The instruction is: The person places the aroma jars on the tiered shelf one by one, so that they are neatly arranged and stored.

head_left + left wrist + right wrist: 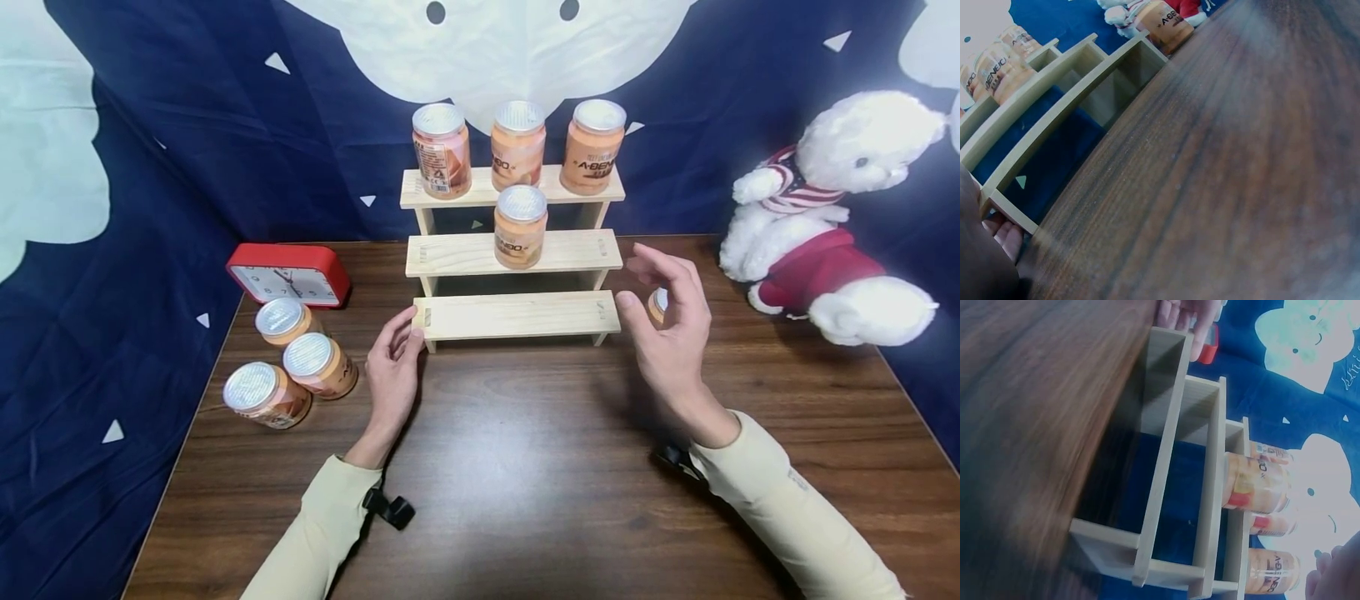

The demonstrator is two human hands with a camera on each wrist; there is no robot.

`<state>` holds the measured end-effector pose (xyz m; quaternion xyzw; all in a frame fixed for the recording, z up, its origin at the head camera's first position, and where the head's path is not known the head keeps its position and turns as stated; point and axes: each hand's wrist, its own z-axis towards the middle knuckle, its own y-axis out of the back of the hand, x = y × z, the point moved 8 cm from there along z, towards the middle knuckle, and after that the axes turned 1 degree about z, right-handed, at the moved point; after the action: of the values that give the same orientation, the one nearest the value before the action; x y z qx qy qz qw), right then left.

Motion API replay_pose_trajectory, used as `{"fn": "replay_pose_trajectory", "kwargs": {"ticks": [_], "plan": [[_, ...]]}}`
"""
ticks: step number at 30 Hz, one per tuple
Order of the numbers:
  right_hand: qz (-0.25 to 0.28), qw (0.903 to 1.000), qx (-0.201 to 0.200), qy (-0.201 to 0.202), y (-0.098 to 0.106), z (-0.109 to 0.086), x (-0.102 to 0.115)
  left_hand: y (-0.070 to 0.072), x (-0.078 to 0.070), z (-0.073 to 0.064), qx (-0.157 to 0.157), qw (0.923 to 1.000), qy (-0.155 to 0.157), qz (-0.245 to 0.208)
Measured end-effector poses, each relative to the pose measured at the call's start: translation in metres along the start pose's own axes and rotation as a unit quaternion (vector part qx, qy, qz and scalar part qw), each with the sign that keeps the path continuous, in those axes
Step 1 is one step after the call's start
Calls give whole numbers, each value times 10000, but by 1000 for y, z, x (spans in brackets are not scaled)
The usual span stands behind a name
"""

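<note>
A three-step light wooden stand (pixel 517 316) is on the brown table. My left hand (pixel 393 367) rests against the outer left end of its lowest step, fingers relaxed. Beyond the stand's right end, my right hand (pixel 675 333) is raised with thumb and fingers spread around nothing. Partly hidden behind that hand is an orange jar (pixel 657 308), which the left wrist view shows as a jar (pixel 1165 26) beside the stand. Three silver-lidded jars line the top step, including one jar (pixel 441 158) at its left. Another jar (pixel 520 233) occupies the middle step.
At the left, three more jars, one a front jar (pixel 270 396), cluster before a red clock (pixel 288 275). A white plush toy (pixel 817 225) in red leans at the right rear. Behind everything hangs a dark blue cloth (pixel 300 167) with white shapes.
</note>
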<state>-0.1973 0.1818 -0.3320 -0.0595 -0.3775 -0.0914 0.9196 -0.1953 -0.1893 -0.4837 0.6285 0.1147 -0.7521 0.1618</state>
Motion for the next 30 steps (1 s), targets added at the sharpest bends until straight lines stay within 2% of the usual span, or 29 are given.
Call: {"fn": "replay_pose_trajectory", "kwargs": {"ticks": [5,7,14,16,17,18,19,21,25,26,30], "plan": [[22,9999,-17,-120,12,-4,-5,2,1,2,-6,9999,-106,-32],[-25,9999,-31,-139,16,-5,-7,1,-1,2,3,9999,-72,81],[-258,9993,-139,-218,32,-8,-12,2,4,3,-3,10000,-39,-35],[-255,9991,-193,-273,37,-8,-15,1,0,2,23,10000,20,84],[-299,9989,-203,-309,39,-9,-17,2,2,3,2,9999,30,97],[-380,9984,-214,-347,42,-10,-19,2,3,3,16,9999,98,135],[-501,9978,-223,-371,45,-10,-21,3,12,5,36,9999,130,99],[-802,9956,-234,-430,51,-12,-24,2,10,4,39,9996,227,136],[-1520,9864,-200,-591,61,-15,-28,2,11,4,23,9998,179,60],[-1628,9845,-178,-634,64,-16,-30,0,3,1,7,9998,165,104],[-2005,9766,-28,-775,71,-18,-37,2,7,2,-15,9996,200,175]]}}
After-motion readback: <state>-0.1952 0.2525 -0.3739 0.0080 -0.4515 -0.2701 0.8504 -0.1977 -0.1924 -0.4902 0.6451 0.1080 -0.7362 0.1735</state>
